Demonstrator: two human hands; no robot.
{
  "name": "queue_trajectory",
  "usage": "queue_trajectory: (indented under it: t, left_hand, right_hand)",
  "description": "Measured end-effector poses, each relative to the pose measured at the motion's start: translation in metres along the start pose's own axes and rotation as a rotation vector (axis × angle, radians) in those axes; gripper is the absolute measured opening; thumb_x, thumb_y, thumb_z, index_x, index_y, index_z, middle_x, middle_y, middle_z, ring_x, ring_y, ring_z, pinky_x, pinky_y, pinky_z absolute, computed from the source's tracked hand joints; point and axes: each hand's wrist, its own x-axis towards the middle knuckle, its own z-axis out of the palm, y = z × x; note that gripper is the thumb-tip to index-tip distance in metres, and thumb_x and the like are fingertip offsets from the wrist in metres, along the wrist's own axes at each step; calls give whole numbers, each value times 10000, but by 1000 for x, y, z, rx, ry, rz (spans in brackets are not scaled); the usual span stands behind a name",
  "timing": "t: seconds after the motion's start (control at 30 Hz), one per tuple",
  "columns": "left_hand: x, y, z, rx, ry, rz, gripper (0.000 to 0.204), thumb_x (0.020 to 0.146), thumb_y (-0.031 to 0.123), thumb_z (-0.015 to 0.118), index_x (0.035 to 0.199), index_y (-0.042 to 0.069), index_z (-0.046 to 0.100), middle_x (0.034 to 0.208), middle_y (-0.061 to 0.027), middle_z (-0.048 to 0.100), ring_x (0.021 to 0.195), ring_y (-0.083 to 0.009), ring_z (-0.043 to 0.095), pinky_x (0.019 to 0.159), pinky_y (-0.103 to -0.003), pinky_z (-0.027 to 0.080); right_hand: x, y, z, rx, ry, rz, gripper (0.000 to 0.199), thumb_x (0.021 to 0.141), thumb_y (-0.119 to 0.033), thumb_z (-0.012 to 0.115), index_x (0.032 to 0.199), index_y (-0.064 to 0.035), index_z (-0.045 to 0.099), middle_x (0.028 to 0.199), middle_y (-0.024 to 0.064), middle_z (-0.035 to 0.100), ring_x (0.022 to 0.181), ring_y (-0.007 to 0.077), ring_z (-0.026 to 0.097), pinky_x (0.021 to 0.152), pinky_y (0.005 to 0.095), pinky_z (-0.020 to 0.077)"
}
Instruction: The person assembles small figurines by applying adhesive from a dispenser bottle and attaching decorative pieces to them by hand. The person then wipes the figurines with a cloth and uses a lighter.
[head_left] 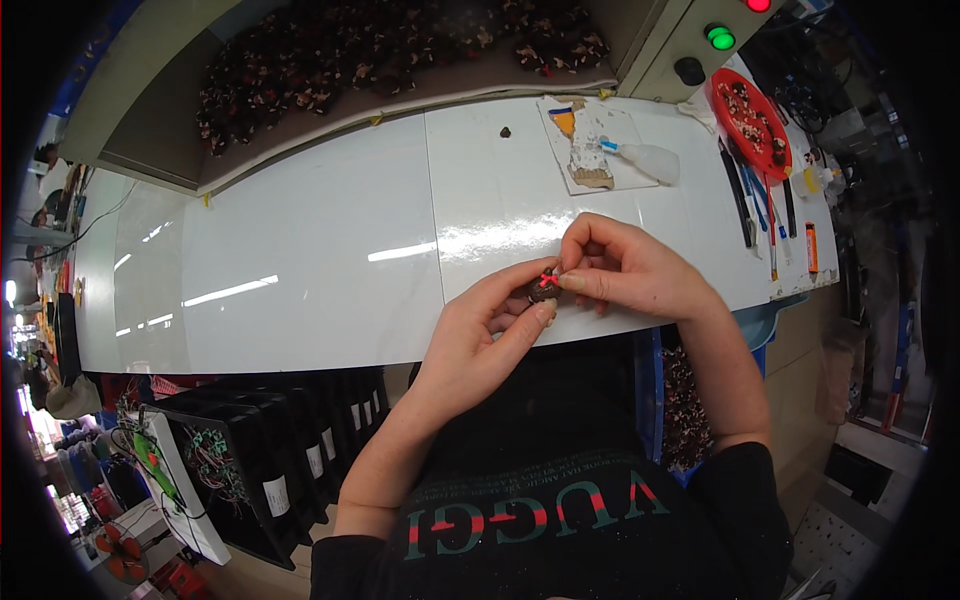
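Both hands meet over the near edge of the white tabletop [320, 250]. Left hand [480, 340] pinches a small dark pinecone-like piece [543, 291] between thumb and fingers. Right hand [625, 268] closed, fingertips gripping a tiny red bit [547, 278] on the piece. Glue bottle [645, 160] well apart, farther back.

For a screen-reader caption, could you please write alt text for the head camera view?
Seen from above, the left hand and right hand together pinch a small dark brown piece with a red bit over a glossy white worktable. Farther back lie a squeeze bottle, a red tray, and a trough of similar dark pieces.
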Motion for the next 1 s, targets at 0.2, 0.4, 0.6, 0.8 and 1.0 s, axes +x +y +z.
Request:
queue_trajectory:
  t: [0.2, 0.4, 0.6, 0.8, 1.0]
  left_hand:
    - [-3, 8, -3, -226, 7, -110, 396, 940, 68, 532, 1320, -3, 449, 1094, -75, 584, 957, -113, 596, 841, -243, 495]
    - [-4, 5, -4, -259, 21, -78, 390, 940, 74, 537, 1313, 0, 452, 1085, -70, 583, 942, -105, 596, 837, -237, 497]
    - [-8, 3, -4, -149, 57, -38, 363, 887, 82, 609, 1229, -2, 523, 994, -32, 582, 809, -54, 536, 689, -185, 458]
    - [-10, -1, -3, 14, 134, 50, 342, 833, 118, 673, 1147, 24, 579, 915, -28, 563, 759, -69, 521, 635, -194, 451]
    - [-11, -4, -7, 142, 153, 132, 325, 820, 114, 679, 1124, 34, 598, 882, -47, 541, 753, -94, 536, 616, -211, 465]
  right_hand:
    - [-11, 34, 31, -187, 431, -514, 202, 903, -23, 552, 1105, -32, 557, 948, 57, 584, 787, 125, 592, 697, 248, 501]
    - [-14, 24, 42, -629, 456, -627, 293, 834, 40, 584, 1111, -51, 620, 993, 104, 590, 891, 238, 605, 760, 305, 502]
    - [-18, 8, 47, -600, 529, -604, 208, 811, 13, 633, 1015, -30, 641, 931, 102, 622, 845, 240, 621, 741, 309, 505]
    - [-12, 2, 47, -733, 521, -604, 151, 786, -37, 682, 930, -38, 638, 853, 80, 652, 783, 245, 622, 699, 321, 486]
    - [-8, 6, 49, -876, 517, -657, 165, 770, -37, 686, 927, -48, 639, 859, 69, 652, 778, 245, 614, 689, 333, 479]
